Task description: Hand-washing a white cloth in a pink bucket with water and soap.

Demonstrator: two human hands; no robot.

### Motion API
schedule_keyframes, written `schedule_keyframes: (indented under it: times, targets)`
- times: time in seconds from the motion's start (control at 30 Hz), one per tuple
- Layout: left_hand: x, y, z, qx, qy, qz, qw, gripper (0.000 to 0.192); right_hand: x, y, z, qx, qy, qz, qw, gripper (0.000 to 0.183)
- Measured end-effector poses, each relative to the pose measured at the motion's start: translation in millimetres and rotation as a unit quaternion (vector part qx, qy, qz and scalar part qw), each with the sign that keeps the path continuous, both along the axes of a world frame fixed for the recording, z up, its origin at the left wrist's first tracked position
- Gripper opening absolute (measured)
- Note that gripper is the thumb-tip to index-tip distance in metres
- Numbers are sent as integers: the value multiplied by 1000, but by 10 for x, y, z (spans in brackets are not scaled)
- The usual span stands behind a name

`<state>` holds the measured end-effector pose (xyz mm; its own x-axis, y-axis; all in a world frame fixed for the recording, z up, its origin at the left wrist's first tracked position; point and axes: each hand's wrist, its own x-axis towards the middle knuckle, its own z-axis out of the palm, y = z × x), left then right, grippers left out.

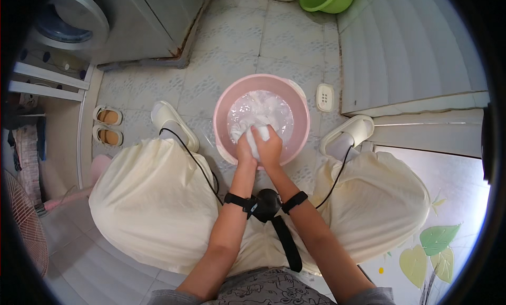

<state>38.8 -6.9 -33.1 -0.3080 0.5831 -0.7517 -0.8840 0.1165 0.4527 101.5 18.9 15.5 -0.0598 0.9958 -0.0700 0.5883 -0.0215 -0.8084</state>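
A pink plastic basin [223, 97] stands on the tiled floor between my feet. Soapy-looking water [285, 121] covers its bottom, and a wet white cloth [255, 120] lies bunched in it. My left hand [244, 150] grips the near part of the cloth, low over the basin's near side. Pressed close beside it, my right hand [269, 147] has its fingers curled around the same bunch. Part of the cloth rests in the water; the part inside my hands is mostly hidden. Black straps circle both forearms.
A white soap dish [325, 97] lies right of the basin. Small sandals [108, 125] sit at the left, near a pink fan [24, 222]. A front-loading washing machine [146, 26] stands at the upper left, a green basin [327, 0] at the far wall. Black cables run along my legs.
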Motion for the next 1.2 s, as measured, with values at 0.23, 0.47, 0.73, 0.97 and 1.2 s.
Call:
schedule_keyframes:
  times: [0.23,0.47,0.73,0.97,1.2]
  targets:
    - [3,-75,-84,-25,24,6,999,32,138,174,-542,-358,290,-124,879,50]
    - [-192,-69,129,45,-51,94,993,41,212,300,-254,-408,155,-27,900,66]
    - [-197,-25,167,31,-108,49,992,36,29,61,-89,-163,328,127,922,54]
    - [92,112,408,-110,30,-179,977,37,534,360,-54,-365,332,-155,856,43]
    - [260,230,461,-56,506,-57,859,63,397,326,-104,-389,442,-132,798,55]
